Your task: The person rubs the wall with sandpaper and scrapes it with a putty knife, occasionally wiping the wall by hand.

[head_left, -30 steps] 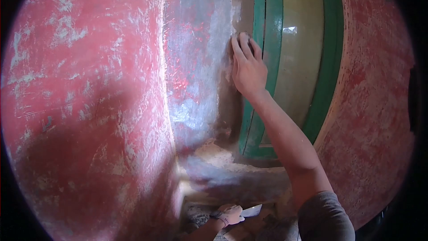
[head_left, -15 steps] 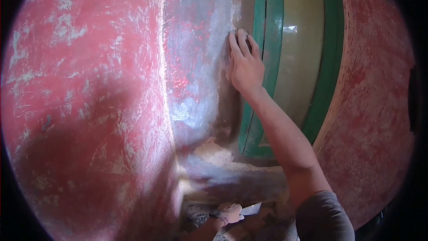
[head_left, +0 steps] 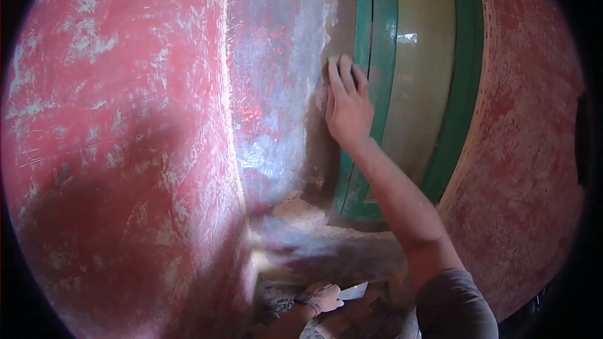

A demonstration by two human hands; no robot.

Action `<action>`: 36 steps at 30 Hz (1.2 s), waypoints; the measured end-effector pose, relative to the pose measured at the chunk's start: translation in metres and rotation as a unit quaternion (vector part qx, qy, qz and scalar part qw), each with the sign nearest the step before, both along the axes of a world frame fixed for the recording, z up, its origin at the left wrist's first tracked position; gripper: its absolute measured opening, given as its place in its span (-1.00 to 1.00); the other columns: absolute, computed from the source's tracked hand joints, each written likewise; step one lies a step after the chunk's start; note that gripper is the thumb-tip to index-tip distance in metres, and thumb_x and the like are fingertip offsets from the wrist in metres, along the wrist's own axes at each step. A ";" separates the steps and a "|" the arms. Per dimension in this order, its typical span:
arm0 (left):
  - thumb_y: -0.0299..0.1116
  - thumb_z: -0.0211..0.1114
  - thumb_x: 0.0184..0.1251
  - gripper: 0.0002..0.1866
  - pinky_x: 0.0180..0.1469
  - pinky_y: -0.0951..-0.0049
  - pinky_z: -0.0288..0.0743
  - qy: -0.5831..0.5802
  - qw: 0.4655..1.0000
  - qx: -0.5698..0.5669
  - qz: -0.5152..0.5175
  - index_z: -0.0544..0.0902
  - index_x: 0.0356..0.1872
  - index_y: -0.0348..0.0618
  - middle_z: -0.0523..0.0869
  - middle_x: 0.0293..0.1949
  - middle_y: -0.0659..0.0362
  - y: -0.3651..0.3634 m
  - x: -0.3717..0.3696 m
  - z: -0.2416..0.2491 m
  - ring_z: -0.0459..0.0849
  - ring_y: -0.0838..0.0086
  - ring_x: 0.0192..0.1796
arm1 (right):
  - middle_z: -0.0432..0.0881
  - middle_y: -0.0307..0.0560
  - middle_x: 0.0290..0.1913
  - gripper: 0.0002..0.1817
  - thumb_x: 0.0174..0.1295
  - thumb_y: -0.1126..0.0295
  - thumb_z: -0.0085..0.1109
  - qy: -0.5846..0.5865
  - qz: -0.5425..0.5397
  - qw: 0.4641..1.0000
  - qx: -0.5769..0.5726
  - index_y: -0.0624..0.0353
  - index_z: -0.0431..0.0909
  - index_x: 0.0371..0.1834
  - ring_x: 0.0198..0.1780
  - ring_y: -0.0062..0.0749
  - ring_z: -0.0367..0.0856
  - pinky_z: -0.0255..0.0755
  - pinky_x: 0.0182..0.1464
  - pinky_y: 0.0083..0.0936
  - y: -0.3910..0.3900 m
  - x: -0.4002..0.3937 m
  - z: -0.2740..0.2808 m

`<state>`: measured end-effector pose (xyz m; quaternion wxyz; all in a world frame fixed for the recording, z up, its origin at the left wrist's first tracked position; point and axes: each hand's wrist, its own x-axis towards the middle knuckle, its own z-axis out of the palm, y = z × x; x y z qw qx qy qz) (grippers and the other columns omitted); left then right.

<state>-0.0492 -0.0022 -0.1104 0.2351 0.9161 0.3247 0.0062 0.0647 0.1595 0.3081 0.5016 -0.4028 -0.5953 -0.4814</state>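
My right hand (head_left: 349, 108) is raised against the brown, freshly coated strip (head_left: 341, 22) beside the green frame (head_left: 384, 31). Its fingers point upward and bend over something dark and flat, pressed to the strip; what it is, I cannot make out. Low in the view, my left hand (head_left: 323, 298), with a dark watch on the wrist, is closed around the handle of a trowel (head_left: 355, 291). The trowel's pale metal blade points right, away from the wall strip.
Left stands a scuffed red wall (head_left: 125, 88), its corner edge running down beside a patchy grey reveal (head_left: 267, 75). A yellowish panel (head_left: 424, 88) fills the green frame. Below is a ledge (head_left: 333, 254) with broken plaster (head_left: 301, 211). Another red wall (head_left: 527, 150) curves at right.
My right hand has slid slightly down the brown strip, and its fingertips sit lower. My left hand and the trowel have hardly moved.
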 end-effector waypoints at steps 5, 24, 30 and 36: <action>0.20 0.48 0.45 -0.40 0.28 -0.04 0.67 0.026 1.000 -0.012 -0.009 0.79 -0.01 -0.26 0.88 0.00 -0.13 -0.005 -0.001 0.026 0.84 -0.08 0.19 | 0.55 0.04 0.65 -0.43 0.60 0.42 0.19 -0.045 0.014 0.998 -0.029 0.07 0.53 0.66 0.56 0.15 0.51 0.53 0.53 -0.12 -0.005 0.017 -0.078; 0.07 0.53 0.41 -0.55 0.18 -0.05 0.75 0.029 1.000 0.004 -0.001 0.87 -0.03 -0.14 0.92 -0.03 -0.12 -0.010 -0.003 0.030 0.89 -0.10 0.10 | 0.49 0.04 0.69 -0.40 0.59 0.47 0.19 0.046 0.019 0.998 -0.036 0.08 0.50 0.69 0.60 0.15 0.47 0.49 0.57 -0.14 -0.004 0.001 -0.032; 0.01 0.54 0.41 -0.58 0.15 -0.06 0.77 -0.011 1.000 0.028 -0.005 0.87 -0.05 -0.18 0.92 -0.03 -0.11 -0.003 0.008 -0.012 0.90 -0.08 0.09 | 0.55 0.06 0.64 -0.44 0.58 0.48 0.18 -0.004 0.025 0.999 -0.034 0.13 0.57 0.64 0.58 0.18 0.49 0.49 0.57 -0.13 -0.006 0.006 -0.099; 0.07 0.53 0.43 -0.51 0.23 -0.05 0.70 0.022 0.999 0.014 -0.019 0.82 -0.06 -0.25 0.88 -0.03 -0.11 -0.008 0.016 -0.020 0.85 -0.10 0.13 | 0.58 0.06 0.62 -0.45 0.56 0.49 0.19 -0.035 0.035 0.995 -0.083 0.12 0.60 0.61 0.54 0.20 0.54 0.50 0.56 -0.13 -0.022 0.013 -0.113</action>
